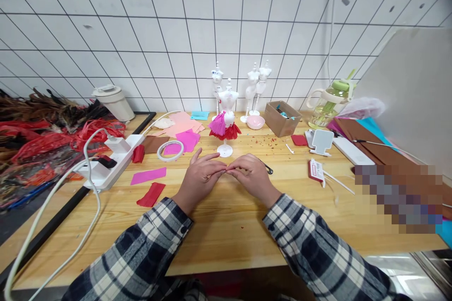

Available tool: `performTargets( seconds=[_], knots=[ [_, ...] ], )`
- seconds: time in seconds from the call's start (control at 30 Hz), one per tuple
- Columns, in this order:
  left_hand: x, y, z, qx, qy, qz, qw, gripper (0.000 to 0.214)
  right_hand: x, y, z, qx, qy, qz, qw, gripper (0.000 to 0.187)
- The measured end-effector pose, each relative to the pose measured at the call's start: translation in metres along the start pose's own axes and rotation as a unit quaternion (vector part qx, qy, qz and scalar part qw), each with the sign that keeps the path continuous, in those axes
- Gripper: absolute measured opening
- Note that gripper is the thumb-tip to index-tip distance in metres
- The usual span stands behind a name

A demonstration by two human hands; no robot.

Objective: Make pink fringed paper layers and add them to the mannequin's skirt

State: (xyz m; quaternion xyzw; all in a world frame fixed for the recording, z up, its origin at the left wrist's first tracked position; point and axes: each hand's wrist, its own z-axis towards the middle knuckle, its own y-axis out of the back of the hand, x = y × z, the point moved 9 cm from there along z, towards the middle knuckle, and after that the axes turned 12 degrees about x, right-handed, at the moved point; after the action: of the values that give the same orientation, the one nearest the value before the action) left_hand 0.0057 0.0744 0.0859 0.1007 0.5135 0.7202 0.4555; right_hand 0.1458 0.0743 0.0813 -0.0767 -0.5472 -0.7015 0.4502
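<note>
My left hand and my right hand meet fingertip to fingertip over the middle of the table. Each is closed in a pinch, and whatever lies between the fingertips is too small to make out. Just beyond them stands a white mini dress form on a round base, wearing a pink piece and a red ruffled skirt. Behind my right hand pokes out a small black-handled tool, mostly hidden. Left of my left hand lie a red strip, a pink strip and a roll of white tape.
Several more dress forms stand by the tiled wall, with a pink bowl and a cardboard box. A power strip with trailing cables lines the left edge. A jug and a white phone stand are right.
</note>
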Motion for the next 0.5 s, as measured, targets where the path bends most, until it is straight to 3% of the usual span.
performTargets(
  seconds=[0.1,0.2,0.3,0.5],
  knots=[
    [0.009,-0.003,0.0,0.01,0.01,0.002,1.0,0.017,-0.047,0.022,-0.003,0.052,-0.164,-0.089,0.981,0.027],
    [0.015,-0.007,0.0,0.021,0.007,-0.004,1.0,0.016,-0.1,0.042,-0.022,0.124,-0.347,-0.193,0.909,0.037],
    [0.016,-0.01,0.001,0.025,-0.003,-0.006,1.0,0.017,-0.121,0.043,-0.029,0.165,-0.372,-0.223,0.886,0.028],
    [0.012,-0.014,0.001,0.033,-0.037,-0.016,0.999,0.02,-0.136,0.056,-0.031,0.111,-0.375,-0.284,0.875,0.025]
  ],
)
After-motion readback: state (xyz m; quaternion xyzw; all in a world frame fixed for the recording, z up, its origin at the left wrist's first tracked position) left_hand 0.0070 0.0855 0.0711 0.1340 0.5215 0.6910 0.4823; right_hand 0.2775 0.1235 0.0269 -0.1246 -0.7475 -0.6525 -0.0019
